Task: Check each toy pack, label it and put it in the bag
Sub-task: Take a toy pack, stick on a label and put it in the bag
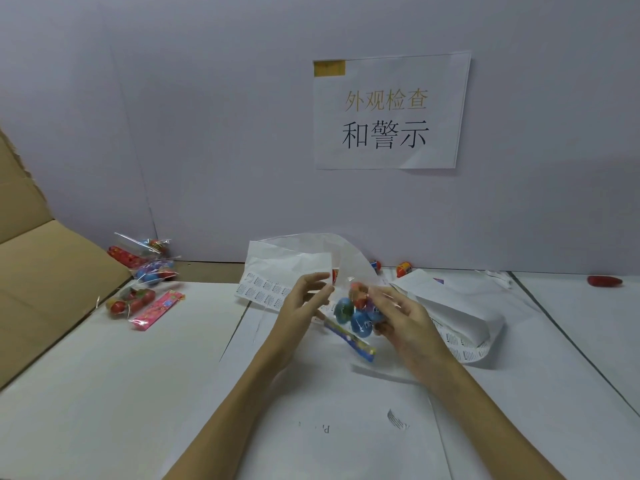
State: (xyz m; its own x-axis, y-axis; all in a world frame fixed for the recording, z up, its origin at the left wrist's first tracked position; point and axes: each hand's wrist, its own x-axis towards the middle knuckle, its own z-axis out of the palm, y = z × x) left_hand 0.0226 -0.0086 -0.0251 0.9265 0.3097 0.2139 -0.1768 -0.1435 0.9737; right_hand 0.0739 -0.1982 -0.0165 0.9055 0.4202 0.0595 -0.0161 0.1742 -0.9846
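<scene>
A clear toy pack [356, 317] with blue and orange round toys and a striped stick is held just above the table's middle. My right hand [401, 317] grips its right side with curled fingers. My left hand [304, 299] is at the pack's upper left corner, thumb and fingers close together on the plastic edge. A sheet of printed labels [266, 291] lies behind my left hand. A second label sheet [464, 351] lies to the right, under folded white paper. White bag-like paper [294, 258] stands curled at the back.
Three more toy packs [145, 271] lie at the left beside an open cardboard box [41, 271]. Loose small toys [403, 269] sit by the wall, a red one [604, 280] at far right. A paper sign [388, 112] hangs on the wall.
</scene>
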